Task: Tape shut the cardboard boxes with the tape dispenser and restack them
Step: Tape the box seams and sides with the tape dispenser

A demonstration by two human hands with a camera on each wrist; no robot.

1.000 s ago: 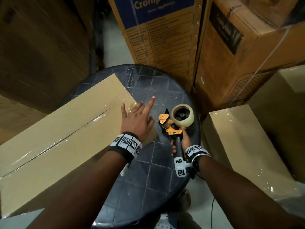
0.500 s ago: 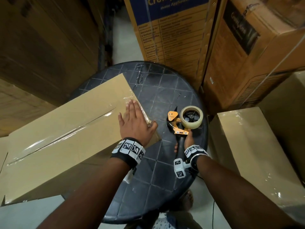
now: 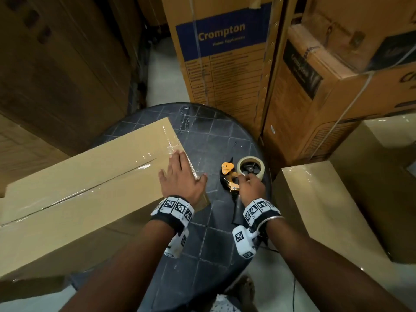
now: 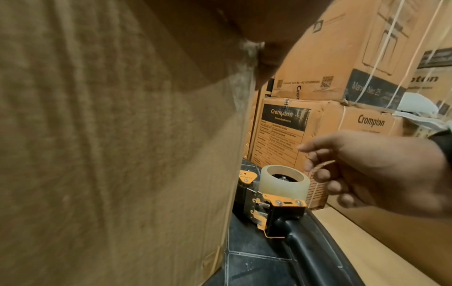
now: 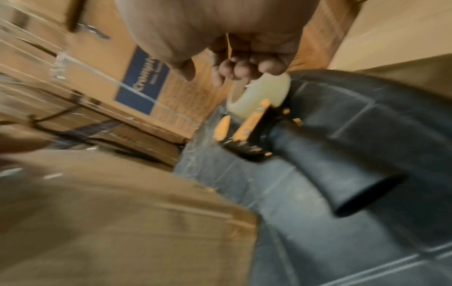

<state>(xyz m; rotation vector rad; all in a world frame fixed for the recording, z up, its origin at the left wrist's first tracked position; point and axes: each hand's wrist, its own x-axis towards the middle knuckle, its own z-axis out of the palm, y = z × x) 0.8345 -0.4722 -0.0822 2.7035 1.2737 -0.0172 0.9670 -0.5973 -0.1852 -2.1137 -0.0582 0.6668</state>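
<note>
A long plain cardboard box (image 3: 90, 188) lies across the round dark table (image 3: 213, 239), with clear tape along its seam and over its right end. My left hand (image 3: 182, 176) lies flat with straight fingers on that taped right end. The orange and black tape dispenser (image 3: 231, 176) lies on the table to the right of the box, with its clear tape roll (image 3: 251, 167) at the far side. My right hand (image 3: 251, 188) hovers just above the dispenser with loosely curled fingers (image 4: 315, 170). The black handle (image 5: 330, 164) lies free on the table.
A second plain taped box (image 3: 326, 210) stands low at the right of the table. Tall printed Crompton cartons (image 3: 225, 64) rise right behind the table, and a dark stack of cartons (image 3: 56, 75) stands at the left. Pale floor shows between them.
My left hand moved from the table surface onto the box's right end and flattened. My right hand let go of the dispenser handle and rose forward over the dispenser.
</note>
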